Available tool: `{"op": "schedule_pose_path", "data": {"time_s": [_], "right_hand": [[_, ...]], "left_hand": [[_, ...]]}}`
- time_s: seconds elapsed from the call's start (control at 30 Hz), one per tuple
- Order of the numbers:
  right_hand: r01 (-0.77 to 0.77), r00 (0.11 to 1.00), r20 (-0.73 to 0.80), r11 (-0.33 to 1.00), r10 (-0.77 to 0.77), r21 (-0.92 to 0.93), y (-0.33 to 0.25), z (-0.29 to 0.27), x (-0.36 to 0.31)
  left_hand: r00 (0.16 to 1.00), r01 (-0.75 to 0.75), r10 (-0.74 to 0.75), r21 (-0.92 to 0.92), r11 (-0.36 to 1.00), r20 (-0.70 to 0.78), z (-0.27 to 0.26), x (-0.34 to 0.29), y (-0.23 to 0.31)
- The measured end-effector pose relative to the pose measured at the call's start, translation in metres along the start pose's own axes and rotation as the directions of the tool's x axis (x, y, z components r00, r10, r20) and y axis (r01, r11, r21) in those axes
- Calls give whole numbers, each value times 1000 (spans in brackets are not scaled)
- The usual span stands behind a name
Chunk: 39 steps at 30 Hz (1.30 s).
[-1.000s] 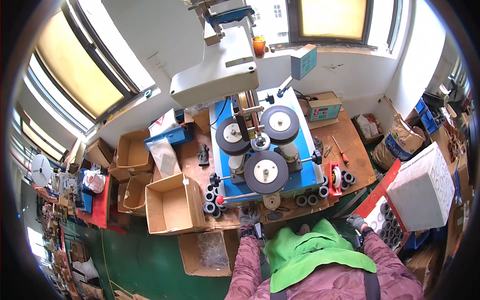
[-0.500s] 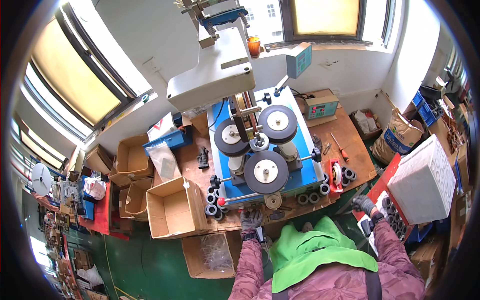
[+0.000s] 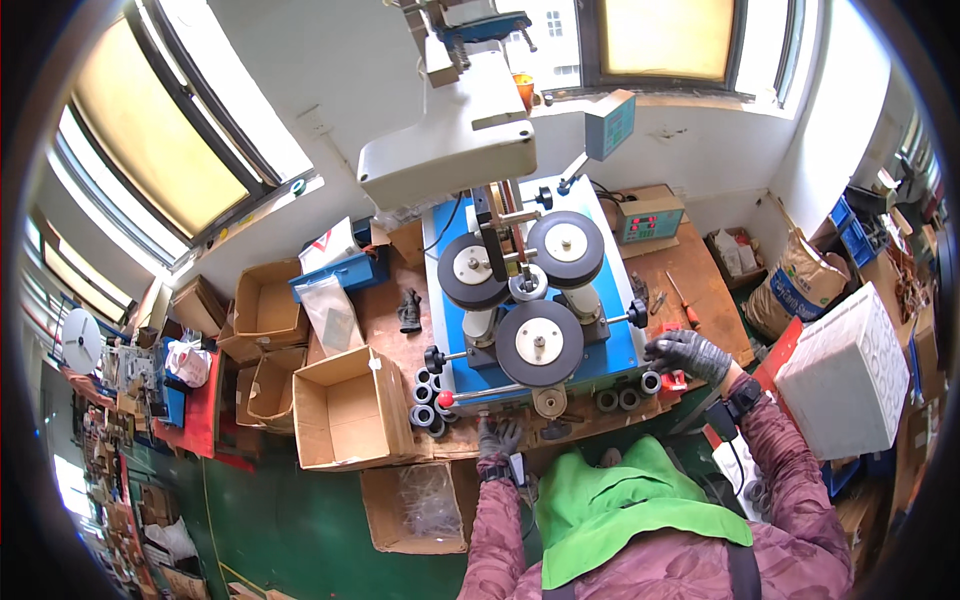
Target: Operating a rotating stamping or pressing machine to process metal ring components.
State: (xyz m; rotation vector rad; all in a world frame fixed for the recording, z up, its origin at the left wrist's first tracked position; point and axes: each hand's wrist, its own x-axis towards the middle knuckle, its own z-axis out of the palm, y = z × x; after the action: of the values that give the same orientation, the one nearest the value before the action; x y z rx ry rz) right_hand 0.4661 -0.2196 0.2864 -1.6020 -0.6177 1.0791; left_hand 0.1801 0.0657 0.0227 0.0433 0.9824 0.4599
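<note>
A winding-type bench machine [image 3: 640, 350] with a blue top carries three dark round wheels with white hubs, one of them a front wheel [image 3: 540, 345]. A small metal ring-like part [image 3: 528, 284] sits between the wheels. My left hand [image 3: 498, 437], in a dark grey glove, rests at the table's front edge against the machine's front, fingers apart, with nothing visible in it. My right hand [image 3: 690, 355], also gloved, hovers by the machine's right front corner, over a red hand tool [image 3: 672, 381] it partly covers. Its fingers stretch left, and no held thing shows.
Several dark rings [image 3: 424, 415] stand left of the machine, more rings [image 3: 628, 399] at its front right. A cardboard box [image 3: 345, 415] stands at the left, another box [image 3: 415, 510] below it. A screwdriver [image 3: 687, 305] lies on the right; a white foam block [image 3: 840, 370] stands beyond.
My right hand has moved up and left, from beside the tray of rings to the machine's right front corner. My left hand stays at the front edge. The view has shifted slightly.
</note>
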Motion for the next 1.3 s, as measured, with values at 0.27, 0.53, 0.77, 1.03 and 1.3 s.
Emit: {"op": "schedule_pose_path", "data": {"time_s": [0.27, 0.53, 0.77, 1.03, 1.3], "right_hand": [[28, 996, 73, 968, -48, 251, -66, 50, 94], [354, 918, 26, 790, -395, -500, -54, 98, 169], [394, 867, 46, 626, -497, -673, -45, 94, 171], [-42, 999, -12, 929, 49, 368, -56, 109, 160], [-119, 991, 121, 845, 65, 521, -55, 108, 157]], "left_hand": [[228, -766, 807, 612, -197, 545, 77, -115, 92], [693, -213, 22, 234, -949, 721, 147, -113, 120], [890, -406, -314, 262, -875, 330, 157, -70, 147], [876, -268, -460, 641, -719, -149, 98, -215, 44], [625, -675, -21, 553, 488, 781, 260, -198, 28]]}}
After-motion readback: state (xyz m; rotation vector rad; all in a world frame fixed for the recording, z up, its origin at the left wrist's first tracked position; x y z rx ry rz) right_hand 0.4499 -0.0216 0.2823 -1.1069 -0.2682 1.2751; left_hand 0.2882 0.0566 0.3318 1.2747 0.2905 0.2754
